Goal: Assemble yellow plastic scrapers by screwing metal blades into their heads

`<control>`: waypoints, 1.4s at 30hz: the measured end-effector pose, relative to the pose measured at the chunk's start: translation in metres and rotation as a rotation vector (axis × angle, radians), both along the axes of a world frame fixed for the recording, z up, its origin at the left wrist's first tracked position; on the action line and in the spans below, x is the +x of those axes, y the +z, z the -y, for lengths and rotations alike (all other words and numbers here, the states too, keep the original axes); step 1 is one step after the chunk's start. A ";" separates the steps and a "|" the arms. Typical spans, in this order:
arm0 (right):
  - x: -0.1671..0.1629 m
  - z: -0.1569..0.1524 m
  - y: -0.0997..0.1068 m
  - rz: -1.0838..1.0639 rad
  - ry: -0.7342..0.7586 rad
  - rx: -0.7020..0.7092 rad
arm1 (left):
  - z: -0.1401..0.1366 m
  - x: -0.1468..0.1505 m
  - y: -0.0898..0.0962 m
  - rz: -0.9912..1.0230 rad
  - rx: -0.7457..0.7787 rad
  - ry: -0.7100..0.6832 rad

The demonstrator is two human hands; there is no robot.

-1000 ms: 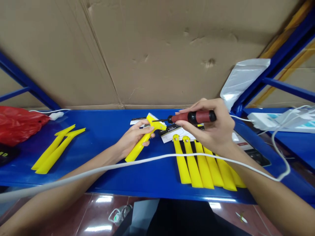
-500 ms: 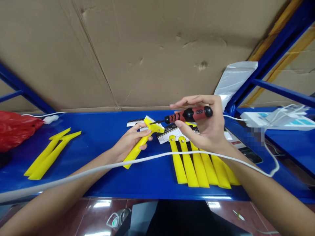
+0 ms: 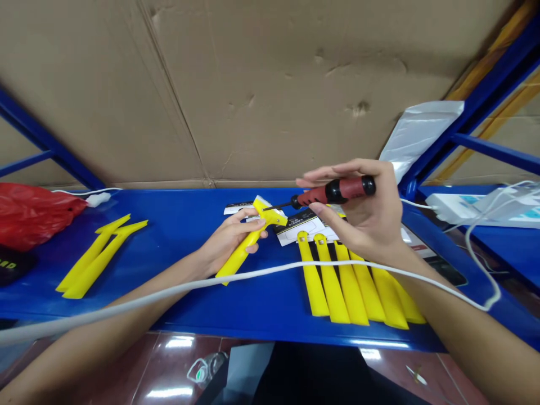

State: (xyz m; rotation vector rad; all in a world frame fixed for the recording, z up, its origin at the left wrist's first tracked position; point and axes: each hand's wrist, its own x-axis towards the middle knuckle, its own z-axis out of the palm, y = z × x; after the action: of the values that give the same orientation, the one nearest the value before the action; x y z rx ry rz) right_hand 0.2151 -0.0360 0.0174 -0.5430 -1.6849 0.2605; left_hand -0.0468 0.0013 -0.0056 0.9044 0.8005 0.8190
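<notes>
My left hand (image 3: 228,237) is closed around the handle of a yellow scraper (image 3: 237,260), whose wide head points up and away from me. A red-and-black screwdriver (image 3: 313,196) lies in my right hand (image 3: 377,211), held between thumb and palm with the upper fingers stretched out above it. Its thin shaft reaches left, and the tip meets the scraper's head at a small screw spot. Another screw shows close by on the head. Below my right hand, several yellow handles (image 3: 333,284) lie side by side, partly covered by my forearm.
Two yellow scraper pieces (image 3: 95,259) lie at left near a red plastic bag (image 3: 37,214). Printed cards (image 3: 291,233) lie behind the handles. A white cable (image 3: 270,271) crosses in front of my arms. A power strip (image 3: 442,207) sits at right on the blue table (image 3: 181,306).
The screwdriver has turned about its own axis: the mark on its handle has rotated out of sight. Its tip stays on the scraper's head. My view has shifted slightly left.
</notes>
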 end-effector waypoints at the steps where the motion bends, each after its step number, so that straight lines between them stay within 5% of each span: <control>1: 0.000 0.000 0.000 -0.009 -0.040 0.016 | 0.000 0.000 0.000 0.005 0.003 0.003; 4: 0.002 -0.001 0.000 -0.020 -0.161 0.079 | 0.001 0.000 0.000 0.005 0.005 -0.018; 9: 0.001 -0.002 0.004 0.012 -0.029 -0.015 | 0.002 -0.001 -0.001 0.003 0.003 -0.031; 14: 0.002 -0.004 0.001 -0.027 -0.103 0.088 | 0.001 0.000 -0.001 0.008 0.002 -0.024; 19: 0.002 -0.002 0.000 0.015 -0.051 -0.003 | -0.002 0.000 -0.003 -0.004 -0.010 -0.008; 24: 0.003 -0.002 -0.002 0.020 -0.185 0.044 | -0.005 -0.001 -0.006 0.011 -0.007 0.002; 29: 0.003 -0.004 -0.002 0.052 -0.006 -0.037 | -0.007 -0.002 -0.008 0.020 -0.020 0.007; 42: 0.007 -0.014 -0.007 0.016 -0.055 -0.040 | -0.009 -0.004 -0.011 0.030 0.015 -0.006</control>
State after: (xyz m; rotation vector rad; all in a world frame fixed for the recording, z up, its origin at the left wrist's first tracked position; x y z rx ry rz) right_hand 0.2225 -0.0224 0.0108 -0.6215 -1.6803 0.2516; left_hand -0.0513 0.0103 -0.0170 0.9057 0.7664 0.8329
